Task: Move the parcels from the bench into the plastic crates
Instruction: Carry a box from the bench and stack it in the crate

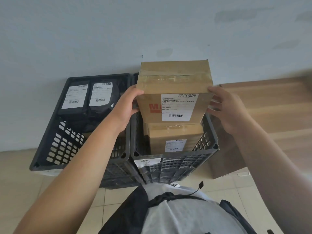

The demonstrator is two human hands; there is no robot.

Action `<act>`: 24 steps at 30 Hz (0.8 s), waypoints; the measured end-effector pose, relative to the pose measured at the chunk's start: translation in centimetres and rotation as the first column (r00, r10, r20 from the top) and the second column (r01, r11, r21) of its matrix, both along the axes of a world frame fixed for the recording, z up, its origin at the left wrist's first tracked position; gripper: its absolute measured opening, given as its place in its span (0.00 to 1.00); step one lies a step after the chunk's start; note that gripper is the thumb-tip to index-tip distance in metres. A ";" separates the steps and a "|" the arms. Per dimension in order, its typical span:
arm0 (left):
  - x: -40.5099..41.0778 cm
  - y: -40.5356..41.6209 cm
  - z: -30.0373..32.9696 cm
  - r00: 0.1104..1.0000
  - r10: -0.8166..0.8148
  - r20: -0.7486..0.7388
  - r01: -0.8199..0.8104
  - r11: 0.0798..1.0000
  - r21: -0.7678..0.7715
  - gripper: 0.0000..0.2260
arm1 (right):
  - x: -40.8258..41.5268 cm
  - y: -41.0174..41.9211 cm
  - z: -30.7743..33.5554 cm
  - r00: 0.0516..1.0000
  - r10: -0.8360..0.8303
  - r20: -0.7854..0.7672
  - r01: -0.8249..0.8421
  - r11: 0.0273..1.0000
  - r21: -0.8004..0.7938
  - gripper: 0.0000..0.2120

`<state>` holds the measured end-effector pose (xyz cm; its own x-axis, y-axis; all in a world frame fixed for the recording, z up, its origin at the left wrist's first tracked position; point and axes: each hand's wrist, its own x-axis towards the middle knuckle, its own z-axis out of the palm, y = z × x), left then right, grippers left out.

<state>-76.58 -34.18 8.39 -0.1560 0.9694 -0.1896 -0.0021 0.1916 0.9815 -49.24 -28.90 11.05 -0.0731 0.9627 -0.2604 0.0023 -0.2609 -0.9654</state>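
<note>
A brown box is up over the right crate. The left hand holds its left side, thumb on top and fingers curled round the edge. The right hand is at the right side, thumb on the top corner; its grip is wide, fingers spread flat by the box. The box has a white label facing the person and tape across the top. Below it, a small box sits inside the right crate. The left crate touches the right one and holds 2 black bags with white labels. A wooden worktop is on the right.
</note>
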 end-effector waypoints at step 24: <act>4.0 9.1 -9.5 1.000 -0.008 0.015 0.013 0.932 -0.363 0.19 | 0.7 10.1 -9.9 0.968 -0.031 0.249 0.097 0.962 -0.255 0.18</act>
